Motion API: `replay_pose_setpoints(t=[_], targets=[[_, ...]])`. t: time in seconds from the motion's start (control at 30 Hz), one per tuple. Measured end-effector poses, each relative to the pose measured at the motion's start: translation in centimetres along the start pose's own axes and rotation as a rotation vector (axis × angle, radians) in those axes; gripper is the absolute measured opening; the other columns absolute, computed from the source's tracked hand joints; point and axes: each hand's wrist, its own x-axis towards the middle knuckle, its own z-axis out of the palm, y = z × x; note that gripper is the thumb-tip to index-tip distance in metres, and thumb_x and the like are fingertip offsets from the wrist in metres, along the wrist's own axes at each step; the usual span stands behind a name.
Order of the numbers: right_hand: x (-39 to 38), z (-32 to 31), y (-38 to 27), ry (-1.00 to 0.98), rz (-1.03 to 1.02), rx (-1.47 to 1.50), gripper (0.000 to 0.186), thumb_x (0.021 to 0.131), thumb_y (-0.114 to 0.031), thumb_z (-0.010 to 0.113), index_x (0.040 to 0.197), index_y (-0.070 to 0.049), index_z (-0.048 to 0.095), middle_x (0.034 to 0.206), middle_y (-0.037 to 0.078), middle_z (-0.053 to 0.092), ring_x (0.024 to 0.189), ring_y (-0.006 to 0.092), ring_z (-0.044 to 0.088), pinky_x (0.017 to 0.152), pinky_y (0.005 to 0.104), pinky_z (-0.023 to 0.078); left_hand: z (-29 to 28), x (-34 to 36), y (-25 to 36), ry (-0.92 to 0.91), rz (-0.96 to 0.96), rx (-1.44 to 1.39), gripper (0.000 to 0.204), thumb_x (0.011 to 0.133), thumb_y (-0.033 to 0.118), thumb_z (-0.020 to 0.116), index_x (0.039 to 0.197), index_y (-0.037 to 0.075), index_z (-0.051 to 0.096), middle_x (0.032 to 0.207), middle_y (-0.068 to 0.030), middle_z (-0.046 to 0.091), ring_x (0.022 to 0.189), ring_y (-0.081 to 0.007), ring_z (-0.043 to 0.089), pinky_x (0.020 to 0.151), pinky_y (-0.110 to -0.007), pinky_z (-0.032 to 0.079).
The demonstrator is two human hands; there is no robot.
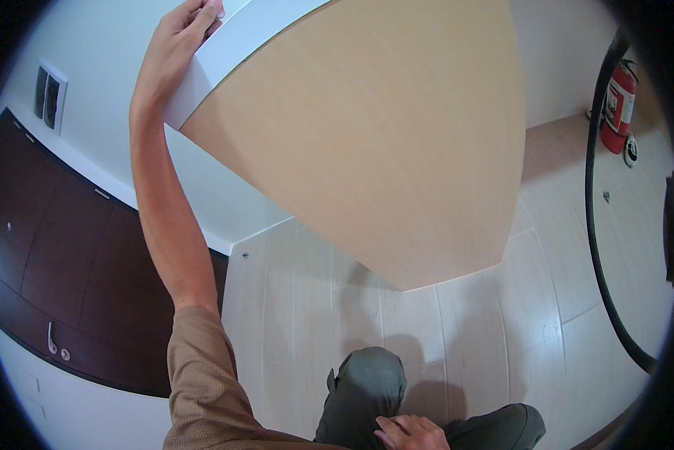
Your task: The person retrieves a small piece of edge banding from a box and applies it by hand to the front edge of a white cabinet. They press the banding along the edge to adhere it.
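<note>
head view: tan panel (374, 142) beside left hand (187, 26), ahead of right hand (412, 433).

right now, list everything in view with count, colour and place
Wood-grain panel: 1, light tan, upper centre
Edge strip: 1, white, along the panel's upper left
Door: 1, dark brown, left
Lever handle: 1, silvery, on the door
Two-pane wall fitting: 1, dark with white frame, upper left
Fire extinguisher: 1, red, upper right
Cable or hose: 1, black, right
Unclear object: 1, dark, right rim
Floor planks or tiles: many, pale, below panel
Trousers: 1 pair, dark grey-green, bottom centre
Sleeve: 1, brown, lower left
Left hand: 1, bare, beside edge strip
Right hand: 1, bare, bottom centre
</note>
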Motion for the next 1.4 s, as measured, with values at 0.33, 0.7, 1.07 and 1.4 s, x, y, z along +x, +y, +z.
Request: replay_pose_setpoints(t=[0.33,0.7,1.07,1.4], targets=[[1.6,0.6,2.5,0.074,-0.330,-0.357,0.029,0.098,-0.022,0.058,0.110,0.003,0.067,0.122,0.025,0.063,0.107,0.0374,0.061,0.093,0.0432,0.048,0.3,0.1,1.6,0.118,-0.104,0.090,0.031,0.102,0.029,0.053,0.086,0.003,0.060,0.074,-0.0012,0.055,0.070,-0.0111,0.048,0.065,-0.029,0.043],[8.5,-0.4,5.8,0.447,-0.551,-0.567,0.019,0.087,-0.016,0.073,0.080,0.001,0.068,0.071,0.015,0.065,0.062,0.0336,0.065,0.061,0.0429,0.052,1.7,0.3,0.3,0.114,-0.051,-0.087,0.033,0.101,0.024,0.054,0.087,-0.006,0.059,0.072,-0.0065,0.058,0.068,-0.0129,0.053,0.062,-0.032,0.047],[12.7,-2.9,8.7,0.434,-0.395,-0.676,0.020,0.093,-0.021,0.063,0.095,-0.002,0.069,0.091,0.021,0.068,0.084,0.0433,0.066,0.077,0.0517,0.053,2.4,0.2,0.5,0.134,-0.159,-0.016,0.036,0.098,0.033,0.057,0.099,-0.001,0.067,0.082,-0.0131,0.069,0.072,-0.0215,0.060,0.074,-0.037,0.050],[12.5,-2.7,8.8,0.445,-0.346,-0.738,0.021,0.092,-0.020,0.065,0.099,-0.002,0.071,0.093,0.021,0.070,0.087,0.0412,0.067,0.080,0.0493,0.054,2.1,0.2,0.4,0.144,-0.167,0.018,0.035,0.097,0.032,0.056,0.101,-0.001,0.068,0.089,-0.0159,0.071,0.076,-0.0238,0.062,0.076,-0.037,0.050]])
